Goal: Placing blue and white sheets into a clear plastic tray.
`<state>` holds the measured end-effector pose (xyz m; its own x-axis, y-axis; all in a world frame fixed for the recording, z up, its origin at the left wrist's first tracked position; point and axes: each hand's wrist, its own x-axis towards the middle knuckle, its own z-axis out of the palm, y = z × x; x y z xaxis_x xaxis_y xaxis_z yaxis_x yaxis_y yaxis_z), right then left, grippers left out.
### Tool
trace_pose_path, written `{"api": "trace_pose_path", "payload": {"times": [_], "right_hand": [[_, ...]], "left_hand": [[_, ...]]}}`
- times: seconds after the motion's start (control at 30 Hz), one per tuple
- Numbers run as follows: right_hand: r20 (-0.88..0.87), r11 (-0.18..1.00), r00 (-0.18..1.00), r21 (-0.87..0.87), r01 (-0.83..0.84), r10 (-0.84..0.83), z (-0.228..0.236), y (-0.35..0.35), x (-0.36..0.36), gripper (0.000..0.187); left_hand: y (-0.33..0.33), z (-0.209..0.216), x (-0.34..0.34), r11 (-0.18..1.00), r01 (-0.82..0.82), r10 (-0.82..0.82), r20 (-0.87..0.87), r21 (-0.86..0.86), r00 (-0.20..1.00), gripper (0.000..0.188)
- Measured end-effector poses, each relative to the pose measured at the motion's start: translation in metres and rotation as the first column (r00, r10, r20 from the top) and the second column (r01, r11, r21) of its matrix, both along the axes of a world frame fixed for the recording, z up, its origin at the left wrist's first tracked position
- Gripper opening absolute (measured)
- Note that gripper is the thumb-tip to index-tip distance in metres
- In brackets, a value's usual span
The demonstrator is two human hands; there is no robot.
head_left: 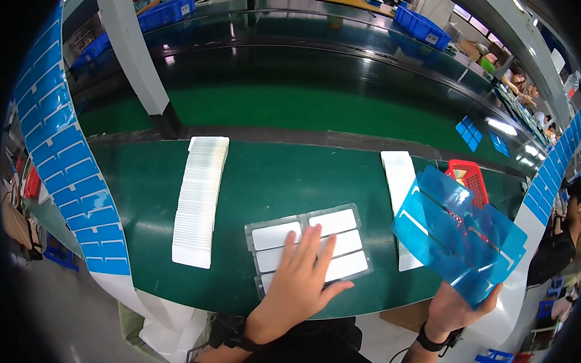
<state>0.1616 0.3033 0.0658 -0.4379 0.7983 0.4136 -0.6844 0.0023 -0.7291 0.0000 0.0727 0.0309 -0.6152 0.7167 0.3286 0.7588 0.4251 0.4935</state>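
My left hand (298, 274) lies palm down with its fingers spread over a grey, clear-edged tray (304, 219). White rectangular panels (332, 220) sit in the tray's compartments; my hand and fingers hide part of the left column. At the right, my right hand (455, 309) grips the lower edge of a translucent blue film sheet (445, 251), raised and tilted above the table. The sheet carries pale L-shaped and strip-like marks. Behind it, a stack of white cards (400, 169) is partly covered.
A long fanned row of white cards (199, 204) lies at left. A red basket (468, 172) stands behind the film. Strips of blue film pieces on white backing (73, 167) hang at both sides. Beyond are a metal post (132, 48), a green conveyor (274, 107) with blue pieces (469, 133), and blue bins (422, 29).
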Motion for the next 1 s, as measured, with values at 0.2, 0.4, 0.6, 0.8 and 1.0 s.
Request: {"api": "trace_pose_path", "payload": {"times": [0.2, 0.4, 0.6, 0.8, 1.0], "right_hand": [[0.028, 0.996, 0.997, 0.060, -0.069, 0.067, 0.004, -0.013, -0.017, 0.065], [0.052, 0.971, 0.976, 0.106, -0.214, 0.210, 0.009, -0.030, -0.030, 0.070], [0.110, 0.962, 0.971, 0.151, -0.229, 0.214, 0.013, -0.038, -0.030, 0.071], [0.104, 0.965, 0.972, 0.137, -0.223, 0.210, 0.011, -0.044, -0.033, 0.070], [0.178, 0.978, 0.978, 0.158, -0.138, 0.109, 0.003, -0.047, -0.030, 0.077]], "left_hand": [[-0.034, 0.005, 0.002, 0.981, -0.187, 0.187, 0.003, -0.056, 0.982, 0.077], [-0.039, -0.005, -0.002, 0.982, -0.186, 0.187, 0.020, -0.026, 0.982, 0.074], [-0.061, 0.002, -0.009, 0.996, -0.077, 0.079, 0.044, -0.039, 0.996, 0.075], [-0.033, -0.001, 0.033, 0.982, 0.190, -0.190, -0.007, -0.017, 0.982, 0.070], [-0.018, -0.007, 0.040, 0.987, 0.111, -0.120, -0.072, -0.120, 0.990, 0.064]]}}
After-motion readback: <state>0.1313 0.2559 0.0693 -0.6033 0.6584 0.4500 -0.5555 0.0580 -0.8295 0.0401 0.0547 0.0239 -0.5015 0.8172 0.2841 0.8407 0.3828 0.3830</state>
